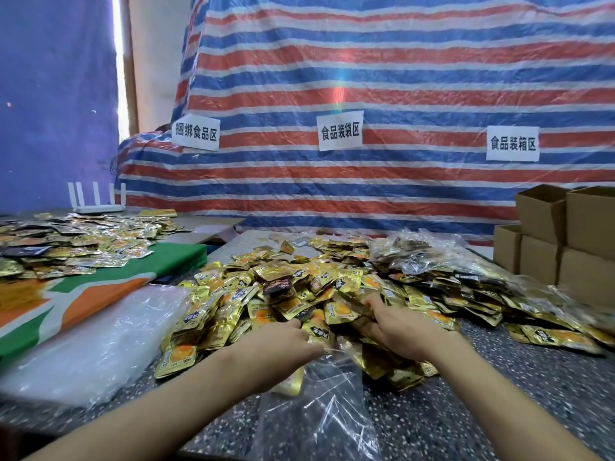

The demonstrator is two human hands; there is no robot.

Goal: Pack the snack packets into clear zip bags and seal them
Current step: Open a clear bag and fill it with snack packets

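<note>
At the near table edge, clear plastic zip bag (319, 410): it lies flat on the speckled grey stone table (515, 387) with its mouth towards the heap.
Left hand (283, 341): fingers are curled over packets right at the bag's mouth. We cannot tell whether they also pinch the rim.
Right hand (399, 327): fingers are curled into the heap, clutching a bunch of packets.
Gold foil snack packets (299, 287): a loose heap just beyond both hands, reaching the bag's mouth.
Doing it well: we would hold the mouth wide with the left hand and rake in small, flat handfuls. Foil corners should stay off the zip track so it seals.
Packet print: a black badge and an orange picture, too blurred for us to read.
Stack of empty clear bags (93, 344): left of the heap.
Filled clear bags (432, 257): behind the heap, to the right.
Brown cardboard boxes (565, 234): far right.
Red-white-blue striped tarpaulin (399, 78): it carries three white paper signs. The left sign (195, 133) reads 捆绑食品区, the middle sign (340, 131) 食品装袋区, and the right sign (512, 143) 食品装箱区.
</note>
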